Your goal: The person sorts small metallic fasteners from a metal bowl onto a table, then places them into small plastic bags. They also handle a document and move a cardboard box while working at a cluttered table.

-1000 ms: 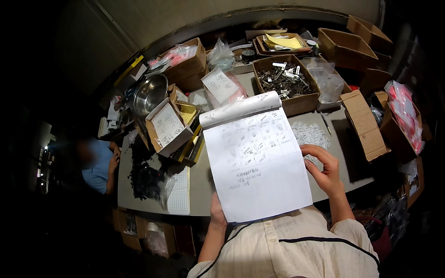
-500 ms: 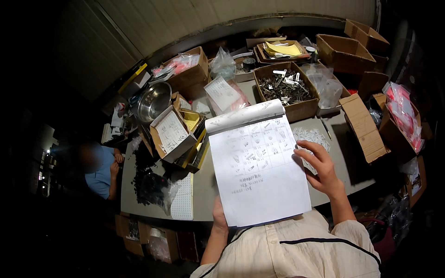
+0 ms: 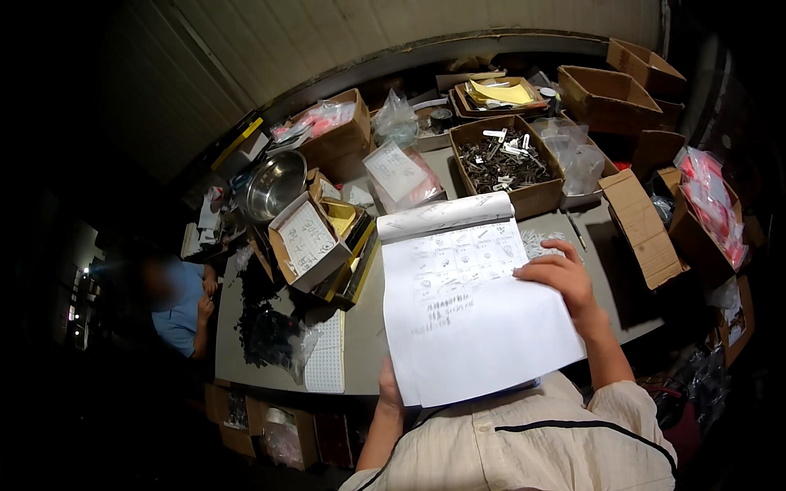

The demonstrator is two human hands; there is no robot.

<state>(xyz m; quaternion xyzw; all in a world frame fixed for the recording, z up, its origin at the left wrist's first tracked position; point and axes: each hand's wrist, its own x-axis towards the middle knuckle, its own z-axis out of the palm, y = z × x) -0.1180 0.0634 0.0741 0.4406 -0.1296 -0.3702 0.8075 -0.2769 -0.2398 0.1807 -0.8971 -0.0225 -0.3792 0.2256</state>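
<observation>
The left hand [image 3: 391, 383], fingers hidden, seemingly props the notepad [image 3: 479, 352] for reading while the right hand [image 3: 566, 285] curls fingers at its edge, either grip unclear to me.

paper pad [image 3: 483, 352]: handwriting, illegible | white box [image 3: 304, 243]: handwriting, illegible

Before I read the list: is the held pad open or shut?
Open: the pad has upper pages rolled over its top edge, baring small drawings below.

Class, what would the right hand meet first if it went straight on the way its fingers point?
Probably the white page; the right hand points left across it, though exact contact is unclear.
</observation>
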